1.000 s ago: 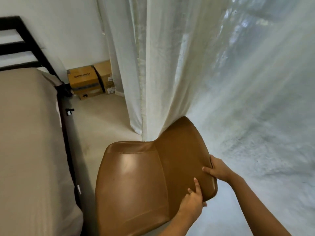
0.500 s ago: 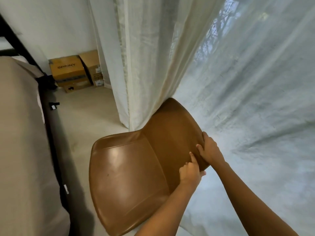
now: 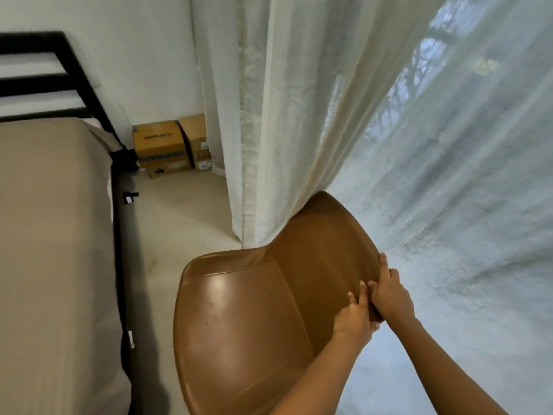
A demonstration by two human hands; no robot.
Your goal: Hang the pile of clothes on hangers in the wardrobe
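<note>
Both hands are on the back edge of a brown chair (image 3: 254,324) with a glossy seat. The left hand (image 3: 353,320) pinches the edge of the backrest, its fingers laid on the front face and its thumb tucked behind. The right hand (image 3: 393,298), just beside and touching it, curls over the same edge higher up. The chair stands on the pale floor (image 3: 179,223) between a bed (image 3: 54,235) with a beige cover and a sheer white curtain (image 3: 284,100), its backrest pressed into the curtain's folds. The bed has a black frame (image 3: 74,73). Cardboard boxes (image 3: 161,146) sit against the far wall, beside the curtain's hem
</note>
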